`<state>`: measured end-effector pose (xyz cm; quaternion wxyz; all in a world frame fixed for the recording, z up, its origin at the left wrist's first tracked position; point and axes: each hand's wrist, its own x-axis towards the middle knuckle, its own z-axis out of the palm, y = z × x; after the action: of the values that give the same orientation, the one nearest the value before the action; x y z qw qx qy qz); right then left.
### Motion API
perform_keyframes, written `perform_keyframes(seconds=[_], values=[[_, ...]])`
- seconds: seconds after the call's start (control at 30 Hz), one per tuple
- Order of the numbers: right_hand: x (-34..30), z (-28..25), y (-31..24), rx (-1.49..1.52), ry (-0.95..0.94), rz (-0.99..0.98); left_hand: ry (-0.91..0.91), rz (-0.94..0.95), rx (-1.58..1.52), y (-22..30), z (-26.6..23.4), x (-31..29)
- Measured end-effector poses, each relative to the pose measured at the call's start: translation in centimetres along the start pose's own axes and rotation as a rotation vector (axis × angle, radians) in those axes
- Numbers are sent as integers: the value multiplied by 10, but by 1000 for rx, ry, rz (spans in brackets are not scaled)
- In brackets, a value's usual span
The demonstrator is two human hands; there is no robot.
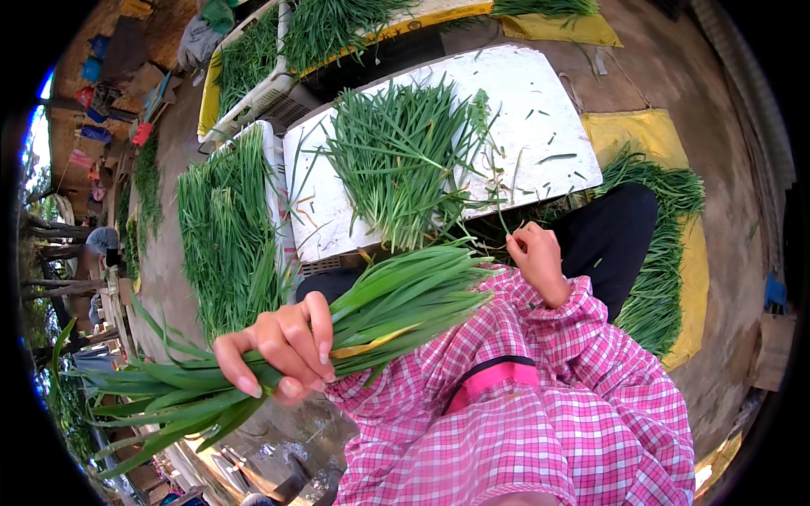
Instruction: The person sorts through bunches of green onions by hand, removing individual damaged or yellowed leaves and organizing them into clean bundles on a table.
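Note:
My left hand [287,344] is wrapped round a thick bunch of garlic chives [413,295], held slantwise in front of my chest. Its leafy tips hang out to the left and the cut ends point right; a yellowed leaf [375,341] shows among the green. Thumb and fingers of my right hand [540,260] are pinched together at the board's near edge, on what looks like a thin green stalk [504,221]. Beyond both hands a loose pile of garlic chives [405,160] lies on a white board [540,110], with trimmed bits scattered on its right half.
A crate of chives [224,228] stands left of the board. More chives [666,253] lie on a yellow sack [696,295] to the right. Further chives [346,29] fill another table at the far side. My dark-trousered knee [620,228] rises beside the board. A person [101,244] is at far left.

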<state>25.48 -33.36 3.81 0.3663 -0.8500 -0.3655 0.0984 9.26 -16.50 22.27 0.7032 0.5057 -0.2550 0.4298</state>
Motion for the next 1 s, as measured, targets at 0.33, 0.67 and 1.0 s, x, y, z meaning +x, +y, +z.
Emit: perform_keyframes(seconds=[0.33,0.67,1.0], values=[[11,-71,-134,476,9,-576,155,-98,241,-10,13,-5],[4,-61,-123,1182,-62,-279,389,16,218,-31,22,-21],[-8,-59,27,962,-256,206,544,292,254,-3,13,-12]])
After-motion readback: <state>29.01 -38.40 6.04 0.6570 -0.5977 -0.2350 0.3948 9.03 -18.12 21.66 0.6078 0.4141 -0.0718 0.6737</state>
